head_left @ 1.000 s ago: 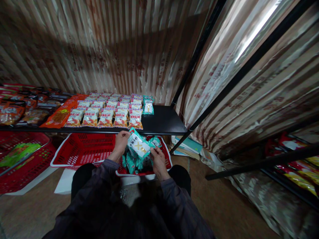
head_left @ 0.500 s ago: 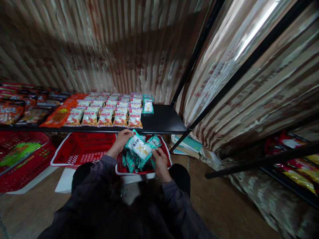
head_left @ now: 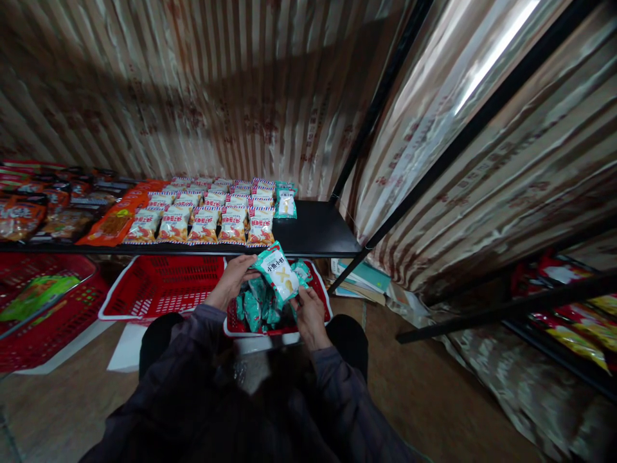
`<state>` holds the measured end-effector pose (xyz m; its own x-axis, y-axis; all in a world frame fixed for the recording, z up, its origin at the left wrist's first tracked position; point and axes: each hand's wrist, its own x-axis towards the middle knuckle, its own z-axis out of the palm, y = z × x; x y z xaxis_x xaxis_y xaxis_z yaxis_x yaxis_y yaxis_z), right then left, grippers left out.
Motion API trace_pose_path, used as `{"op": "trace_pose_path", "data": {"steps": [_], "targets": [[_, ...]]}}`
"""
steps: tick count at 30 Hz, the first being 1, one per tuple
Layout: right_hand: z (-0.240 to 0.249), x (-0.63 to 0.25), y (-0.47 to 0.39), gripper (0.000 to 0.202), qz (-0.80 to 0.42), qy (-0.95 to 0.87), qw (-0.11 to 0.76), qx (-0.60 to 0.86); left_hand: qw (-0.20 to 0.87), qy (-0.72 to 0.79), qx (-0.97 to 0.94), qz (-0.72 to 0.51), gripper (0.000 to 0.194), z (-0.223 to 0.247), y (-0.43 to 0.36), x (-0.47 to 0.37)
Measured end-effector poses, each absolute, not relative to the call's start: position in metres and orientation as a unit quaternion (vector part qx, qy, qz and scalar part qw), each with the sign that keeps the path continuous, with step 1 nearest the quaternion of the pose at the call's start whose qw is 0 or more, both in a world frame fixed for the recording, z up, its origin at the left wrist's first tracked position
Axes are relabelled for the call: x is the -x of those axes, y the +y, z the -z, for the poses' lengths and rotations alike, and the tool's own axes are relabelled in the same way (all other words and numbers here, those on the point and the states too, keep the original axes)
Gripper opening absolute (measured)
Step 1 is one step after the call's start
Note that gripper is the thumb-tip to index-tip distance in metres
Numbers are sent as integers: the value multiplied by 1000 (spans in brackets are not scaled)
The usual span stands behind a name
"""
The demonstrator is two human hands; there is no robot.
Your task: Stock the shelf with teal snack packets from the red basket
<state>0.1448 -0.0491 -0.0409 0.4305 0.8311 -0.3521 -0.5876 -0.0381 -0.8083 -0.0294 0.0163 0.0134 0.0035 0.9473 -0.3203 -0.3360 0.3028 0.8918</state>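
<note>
Far left, on the shelf, the glossy orange food bag (head_left: 116, 215) lies with its near end at the front edge; a sleeve brushing it could tip it toward the red basket with the green packet (head_left: 94, 278) below. Next, a white-rimmed red basket (head_left: 108, 302), close by your left knee (head_left: 158, 339): swing the knee out and you might shove it.

Above that, rows of white-and-orange snack packets (head_left: 205, 224). The front row sits right at the shelf lip, so a knuckle lifted carelessly could knock one off.

Your left hand (head_left: 232, 281) pinches the upper left edge of the teal-and-white 小鱼小虾 packet (head_left: 280, 275), just in front of the shelf and over the right-hand red basket (head_left: 324, 283). Slick film, fingertip hold: too light and it likely slides back onto the loose teal packets (head_left: 258, 305); too hard and the contents may crush.

A matching shelf packet (head_left: 286, 202) stands beside the white-and-orange rows; a bump from the side could topple it.

Your right hand (head_left: 311, 318) holds the lower right corner, fingers closed narrow. If the two hands pull unevenly, the packet could twist or crease.

Farther right, the black shelf post (head_left: 349, 273) could catch your right elbow if it swings wide.
</note>
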Motion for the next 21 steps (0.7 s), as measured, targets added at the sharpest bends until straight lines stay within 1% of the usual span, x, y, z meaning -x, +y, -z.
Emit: {"op": "trace_pose_path", "data": {"steps": [2,6,13,17,21], "targets": [[45,-143,-49,34,-514,-120,685,502,648,472,-274,-532,33,-10,11,26],[50,-137,-52,35,-518,-136,688,490,626,456,-252,-580,37,-8,5,19],[46,-133,-61,36,-562,-129,658,484,568,519,-230,-596,37,-2,12,15],[45,-129,-66,41,-603,-149,628,468,549,526,-225,-609,38,4,18,14],[45,-124,-67,41,-609,-159,628,458,526,544,-243,-607,38,7,23,15]]}}
